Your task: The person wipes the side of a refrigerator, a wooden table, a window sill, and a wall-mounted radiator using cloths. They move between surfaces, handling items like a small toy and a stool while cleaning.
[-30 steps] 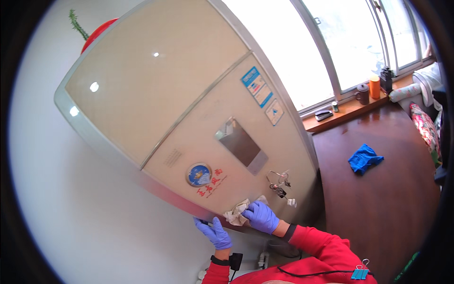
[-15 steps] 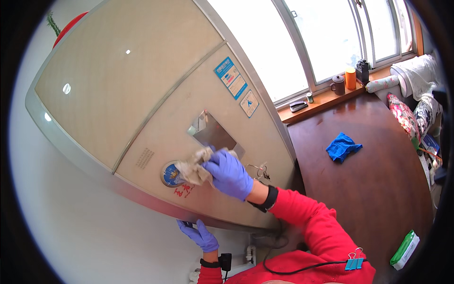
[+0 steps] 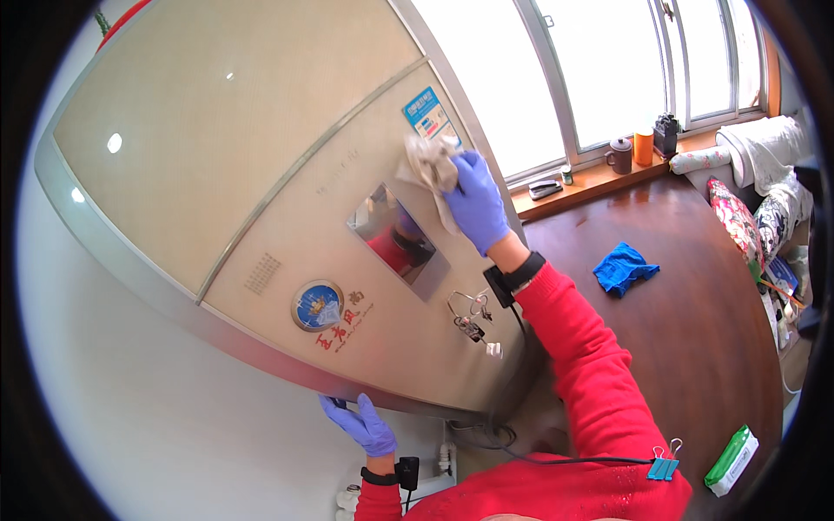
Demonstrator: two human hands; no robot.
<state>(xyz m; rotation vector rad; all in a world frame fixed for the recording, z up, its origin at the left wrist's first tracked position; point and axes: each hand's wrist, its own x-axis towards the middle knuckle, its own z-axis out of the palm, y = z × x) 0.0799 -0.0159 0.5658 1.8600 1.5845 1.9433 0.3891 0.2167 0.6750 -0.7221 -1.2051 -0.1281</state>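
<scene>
Head view: crumpled off-white cloth (image 3: 429, 162)

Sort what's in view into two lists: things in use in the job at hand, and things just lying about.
In use:
- rag, held in the right hand
- tall unit, rag at its front, left hand at its lower edge

Lying about:
- blue cloth and green packet, on the table
- mug, on the sill
</scene>
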